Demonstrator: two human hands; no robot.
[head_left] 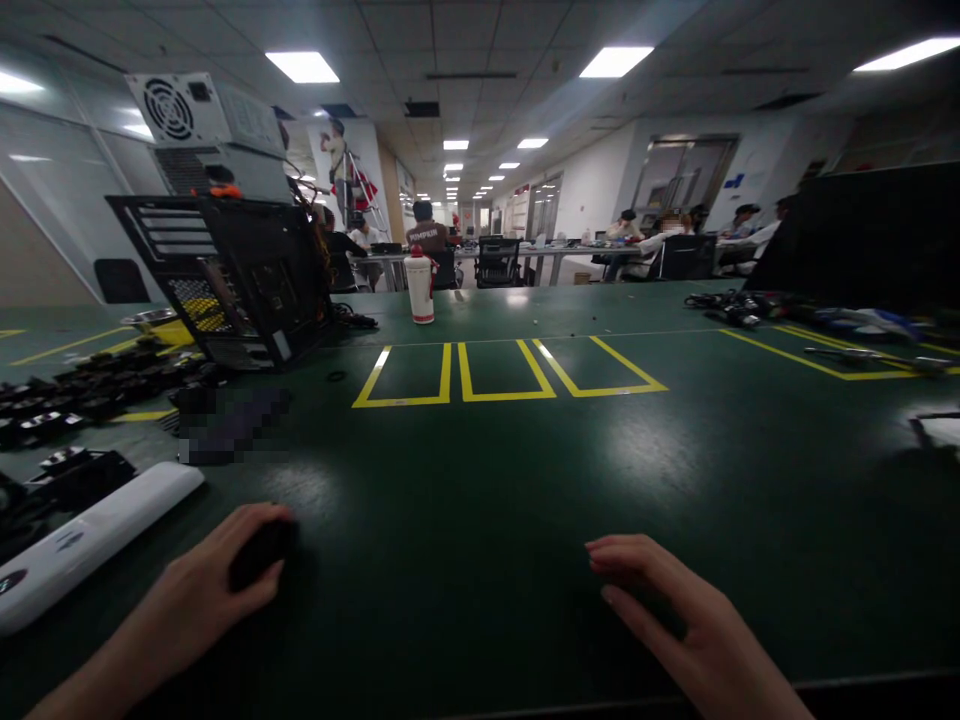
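Note:
My left hand (217, 575) rests low on the left side of the green table (450, 500), its thumb and fingers closed round a small, dark, rounded object (262, 552). What kind of object it is, I cannot make out. To the left of that hand lies a long white casing (105, 535) with rounded ends. My right hand (667, 605) is at the lower right, just over or on the tabletop. Its thumb and fingers are apart, and nothing shows between them.
Yellow tape outlines (508, 397) mark the table ahead. A black computer case (225, 270) carries power supply units (210, 110). Black parts (82, 390) crowd the left. A white bottle (420, 290) stands far back. Cables (735, 305) and a dark screen (862, 240) are at right.

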